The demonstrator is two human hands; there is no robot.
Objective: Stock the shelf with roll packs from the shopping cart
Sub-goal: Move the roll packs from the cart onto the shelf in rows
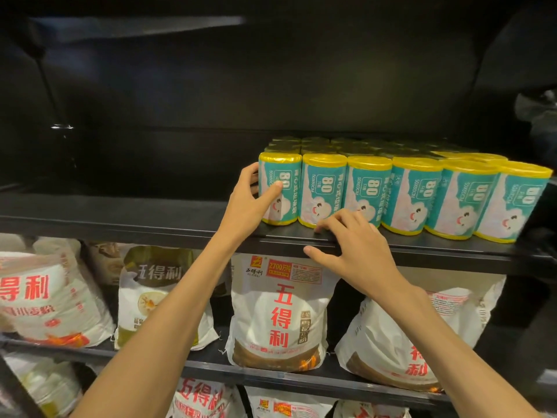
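Several teal roll packs with yellow ends stand upright in rows on the right half of the black upper shelf. My left hand grips the leftmost front pack, thumb across its label and fingers round its left side. My right hand rests on the shelf's front lip in front of the second pack, fingers bent with the tips on the shelf edge, holding nothing. The shopping cart is out of view.
The left half of the upper shelf is bare and dark. Below it, large white flour bags with red lettering fill the lower shelves. A dark shelf underside hangs above the packs.
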